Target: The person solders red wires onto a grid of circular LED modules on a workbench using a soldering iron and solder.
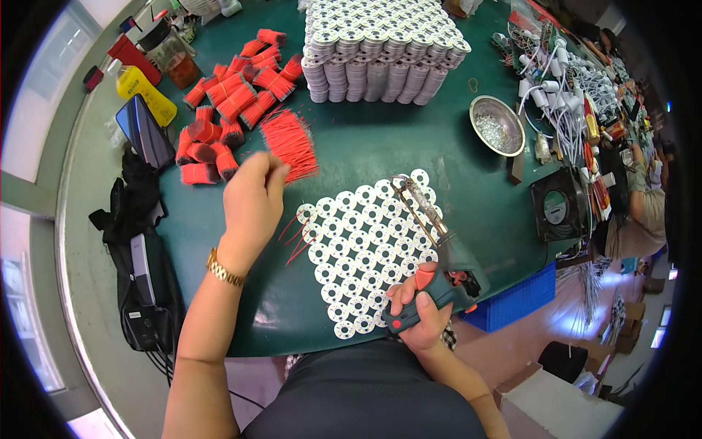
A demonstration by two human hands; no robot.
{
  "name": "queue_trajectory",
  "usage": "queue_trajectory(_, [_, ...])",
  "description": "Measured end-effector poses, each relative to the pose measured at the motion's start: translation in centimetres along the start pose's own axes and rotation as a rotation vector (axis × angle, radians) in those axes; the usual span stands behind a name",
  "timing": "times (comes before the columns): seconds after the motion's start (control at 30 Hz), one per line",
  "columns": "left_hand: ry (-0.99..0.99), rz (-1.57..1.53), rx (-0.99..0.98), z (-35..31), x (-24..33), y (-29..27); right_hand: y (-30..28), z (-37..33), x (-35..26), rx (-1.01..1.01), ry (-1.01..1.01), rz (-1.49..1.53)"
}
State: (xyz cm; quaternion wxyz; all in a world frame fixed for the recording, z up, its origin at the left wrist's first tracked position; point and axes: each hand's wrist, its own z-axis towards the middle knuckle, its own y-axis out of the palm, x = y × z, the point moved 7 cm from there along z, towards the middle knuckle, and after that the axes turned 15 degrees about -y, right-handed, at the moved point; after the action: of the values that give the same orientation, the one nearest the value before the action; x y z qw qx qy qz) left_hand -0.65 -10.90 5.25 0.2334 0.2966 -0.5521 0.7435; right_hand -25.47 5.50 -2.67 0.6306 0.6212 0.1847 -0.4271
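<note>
My left hand (256, 194) is at the near-left edge of a loose pile of short red wires (291, 143), its fingers pinched together; whatever lies between the fingertips is hidden. My right hand (420, 311) is wrapped round the dark green and red handle of a soldering gun (450, 282), whose metal tip reaches over the far right part of a panel of round white circuit boards (358, 252). Several red wires (297, 238) stick out from the boards at the panel's left edge.
Bundles of red wire (234, 95) lie at the far left, near a yellow bottle (146, 95) and a phone (142, 132). Stacked white board panels (380, 44) stand at the back. A metal bowl (497, 124), a black fan (558, 207) and white-cabled parts (552, 91) are on the right.
</note>
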Motion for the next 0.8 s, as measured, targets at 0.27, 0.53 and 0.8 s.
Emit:
queue_trajectory(0.27, [-0.151, -0.069, -0.198, -7.9, -0.9, -0.9, 1.1, -0.7, -0.5, -0.065, 0.098, 0.105])
queue_trajectory(0.53, [-0.074, -0.037, -0.246, -10.0, -1.5, 0.1, 0.5, -3.5, -1.2, -0.138, 0.340, -0.086])
queue_trajectory(0.8, [0.203, 0.013, -0.336, -10.5, -1.7, -0.8, -0.4, -4.7, -1.7, -0.227, 0.320, -0.310])
